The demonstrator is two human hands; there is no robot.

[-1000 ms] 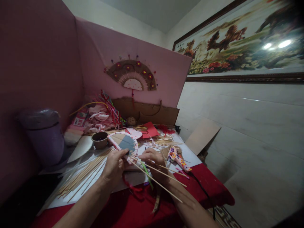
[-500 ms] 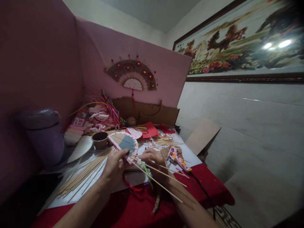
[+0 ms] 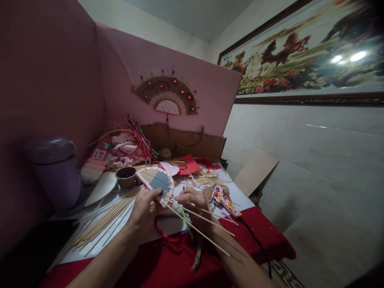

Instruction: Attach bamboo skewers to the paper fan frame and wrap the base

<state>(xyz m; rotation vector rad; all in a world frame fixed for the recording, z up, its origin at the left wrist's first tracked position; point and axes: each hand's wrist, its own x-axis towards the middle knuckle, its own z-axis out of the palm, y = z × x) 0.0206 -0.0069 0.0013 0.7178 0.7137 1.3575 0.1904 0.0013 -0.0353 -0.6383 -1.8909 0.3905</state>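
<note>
My left hand [image 3: 145, 208] grips the near corner of a half-round cardboard piece [image 3: 163, 181]. The piece has a grey patch and a pink-and-white cloth rim, and my thumb lies on its face. Curled at the piece's right corner, my right hand [image 3: 192, 200] has its fingers pinched at the end of a bamboo stick [image 3: 207, 214]. Several sticks fan out from that corner across my right wrist. The fingertips partly hide where stick and cardboard meet. Beneath the hands lie a green fuzzy strip [image 3: 187, 225] and a red one [image 3: 168, 237].
Loose bamboo sticks [image 3: 105, 224] are spread at left beside a brown cup [image 3: 126, 178]. A flower-patterned glue gun [image 3: 225, 201] rests at right, its cord trailing off the table. Behind are pink cloth [image 3: 124, 148], red paper [image 3: 189, 164] and a decorated fan [image 3: 166, 96] on the pink board.
</note>
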